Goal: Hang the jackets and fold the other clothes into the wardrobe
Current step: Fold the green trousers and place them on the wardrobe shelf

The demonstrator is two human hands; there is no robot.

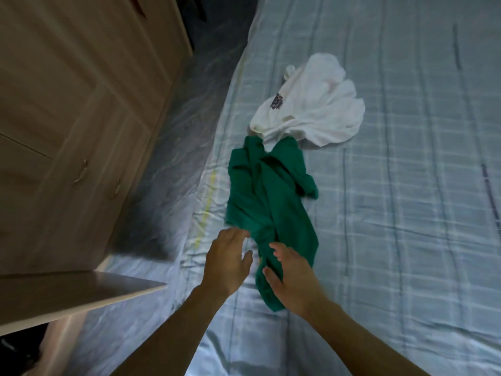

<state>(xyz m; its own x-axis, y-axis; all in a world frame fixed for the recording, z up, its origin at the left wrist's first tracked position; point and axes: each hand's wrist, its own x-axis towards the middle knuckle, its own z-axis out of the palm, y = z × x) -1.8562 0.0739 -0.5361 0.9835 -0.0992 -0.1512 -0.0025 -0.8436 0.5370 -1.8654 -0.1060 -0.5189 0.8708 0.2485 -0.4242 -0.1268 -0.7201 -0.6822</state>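
Note:
A crumpled green garment (pixel 271 202) lies on the bed near its left edge. Just beyond it sits a bunched white garment (pixel 311 109) with a small dark emblem. My left hand (pixel 227 261) reaches toward the green cloth's near left edge, fingers relaxed, fingertips at the fabric. My right hand (pixel 292 278) rests on the garment's near end, fingers spread over the cloth. Neither hand plainly grips the fabric.
The bed (pixel 406 213) has a pale blue checked sheet. A wooden wardrobe (pixel 67 118) with closed doors stands on the left, across a narrow gap. An open wardrobe door edge (pixel 81 297) juts out at the lower left, close to my left forearm.

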